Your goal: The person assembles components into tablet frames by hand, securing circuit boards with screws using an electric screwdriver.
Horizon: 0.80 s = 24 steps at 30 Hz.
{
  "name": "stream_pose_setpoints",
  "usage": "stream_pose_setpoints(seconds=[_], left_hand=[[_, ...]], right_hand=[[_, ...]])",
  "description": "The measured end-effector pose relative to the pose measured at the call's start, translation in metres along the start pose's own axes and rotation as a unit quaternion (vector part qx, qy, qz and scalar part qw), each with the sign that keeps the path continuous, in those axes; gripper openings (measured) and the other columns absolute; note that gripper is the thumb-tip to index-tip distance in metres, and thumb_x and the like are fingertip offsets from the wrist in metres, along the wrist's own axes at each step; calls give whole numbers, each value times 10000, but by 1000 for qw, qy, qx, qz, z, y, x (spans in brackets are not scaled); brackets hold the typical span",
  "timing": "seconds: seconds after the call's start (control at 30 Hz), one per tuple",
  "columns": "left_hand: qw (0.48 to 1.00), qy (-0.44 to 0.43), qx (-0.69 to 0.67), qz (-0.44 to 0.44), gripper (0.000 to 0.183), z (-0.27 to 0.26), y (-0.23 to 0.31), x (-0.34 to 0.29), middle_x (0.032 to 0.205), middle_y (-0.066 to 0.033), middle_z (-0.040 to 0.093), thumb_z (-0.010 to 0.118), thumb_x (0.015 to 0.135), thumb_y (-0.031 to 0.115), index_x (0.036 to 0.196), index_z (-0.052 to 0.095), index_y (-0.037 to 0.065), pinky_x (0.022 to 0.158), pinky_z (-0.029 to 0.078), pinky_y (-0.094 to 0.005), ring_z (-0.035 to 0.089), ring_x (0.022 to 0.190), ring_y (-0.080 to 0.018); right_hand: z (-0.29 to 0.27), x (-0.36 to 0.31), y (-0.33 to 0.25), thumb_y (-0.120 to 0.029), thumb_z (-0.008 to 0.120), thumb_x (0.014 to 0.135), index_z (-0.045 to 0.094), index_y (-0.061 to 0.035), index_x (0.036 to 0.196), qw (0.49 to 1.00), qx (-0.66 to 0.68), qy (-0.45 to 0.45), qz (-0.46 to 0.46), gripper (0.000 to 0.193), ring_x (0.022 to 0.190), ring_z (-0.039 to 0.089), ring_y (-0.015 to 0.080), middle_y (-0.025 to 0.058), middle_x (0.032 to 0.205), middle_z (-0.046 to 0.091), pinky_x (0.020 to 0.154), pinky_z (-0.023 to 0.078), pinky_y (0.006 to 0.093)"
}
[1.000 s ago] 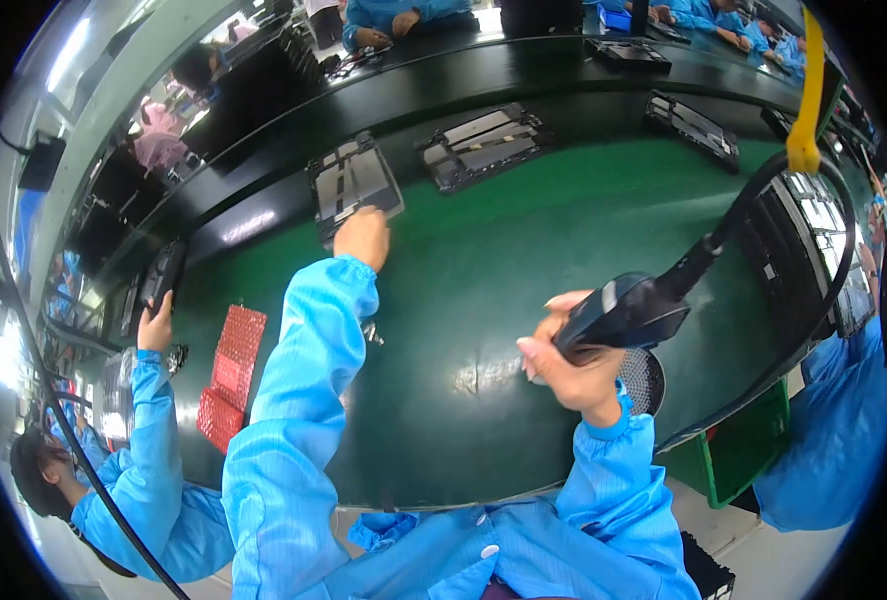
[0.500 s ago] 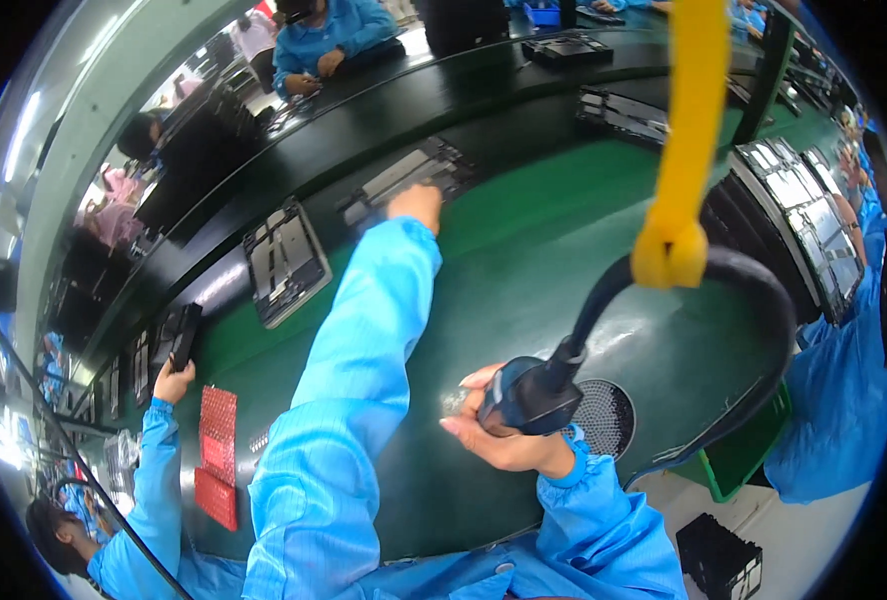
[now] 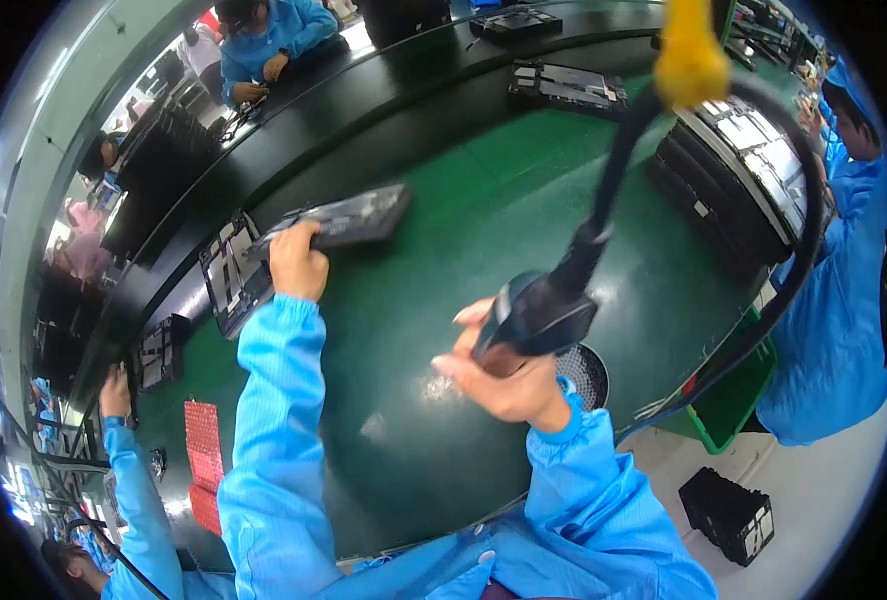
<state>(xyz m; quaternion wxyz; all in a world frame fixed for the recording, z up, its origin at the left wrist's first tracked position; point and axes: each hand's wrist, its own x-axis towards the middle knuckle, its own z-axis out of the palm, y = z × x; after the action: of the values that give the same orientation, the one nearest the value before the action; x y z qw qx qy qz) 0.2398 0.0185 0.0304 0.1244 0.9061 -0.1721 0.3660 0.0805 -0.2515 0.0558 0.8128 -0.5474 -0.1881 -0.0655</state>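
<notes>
My left hand (image 3: 299, 262) grips the near left end of an opened tablet (image 3: 364, 216), a dark flat device with bare inner parts, tilted up off the bench and blurred by motion. Next to that hand, another opened tablet (image 3: 232, 270) rests at the left. In front of me my right hand (image 3: 509, 388) curls round a black hand tool (image 3: 534, 315), its fingers partly hidden behind it. A thick black cable (image 3: 619, 170) runs up from the tool and loops to the right. What kind of tool it is I cannot make out.
A yellow strap (image 3: 692, 55) holds up the cable. A round perforated disc (image 3: 586, 375) lies by my right wrist. Stacked devices (image 3: 734, 185) stand at the right, above a green bin (image 3: 729, 400). Red bubble wrap (image 3: 204, 450) lies left, near a co-worker's hand (image 3: 116, 392).
My left hand has taken hold of the far tablet and lifted it, drawing it nearer and to the left. My right hand keeps the tool. The whole view has shifted.
</notes>
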Motion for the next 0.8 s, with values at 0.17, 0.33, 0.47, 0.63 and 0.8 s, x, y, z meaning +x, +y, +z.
stream_pose_setpoints(seconds=[0.17, 0.33, 0.47, 0.63, 0.8], left_hand=[[995, -2, -101, 26, 388, -71, 45, -85, 922, -130, 650, 444, 559, -148, 872, 605, 17, 1000, 349, -501, 621, 974, -297], [974, -52, -212, 67, 431, -116, 83, -154, 933, -147, 654, 468, 530, -141, 901, 641, -8, 1033, 299, -502, 624, 1005, -304], [941, -160, -284, 92, 354, -130, 110, -182, 950, -147, 651, 538, 601, -116, 921, 646, -10, 1035, 287, -513, 612, 1019, -335], [932, -226, -280, 47, 330, -159, 123, -172, 920, -127, 671, 591, 661, -114, 963, 652, 5, 988, 366, -484, 634, 953, -344], [912, -84, -316, -246, 217, -172, 117, -179, 840, -110, 680, 610, 749, -56, 956, 656, -10, 705, 525, -306, 656, 836, -223]], right_hand=[[-13, 10, -21, 110, 647, 720, 444, 13, 1069, 994, 0, 81, -70, 415, 490, 561, 135, 71, 600, 565, 459, 464, 254], [-13, 10, -27, 86, 672, 724, 487, 20, 1056, 990, 12, 99, -105, 386, 486, 552, 112, 57, 608, 581, 453, 441, 231], [2, 9, -24, 78, 655, 740, 474, 27, 1060, 992, 10, 66, -109, 371, 467, 544, 129, 60, 590, 561, 452, 448, 247], [28, 5, -16, 73, 643, 749, 473, 34, 1070, 997, 33, 48, -59, 365, 471, 545, 150, 62, 603, 552, 481, 464, 281], [55, 8, -5, 62, 656, 750, 495, 39, 1041, 998, 46, -11, -53, 334, 495, 568, 139, 64, 625, 589, 494, 456, 269]])
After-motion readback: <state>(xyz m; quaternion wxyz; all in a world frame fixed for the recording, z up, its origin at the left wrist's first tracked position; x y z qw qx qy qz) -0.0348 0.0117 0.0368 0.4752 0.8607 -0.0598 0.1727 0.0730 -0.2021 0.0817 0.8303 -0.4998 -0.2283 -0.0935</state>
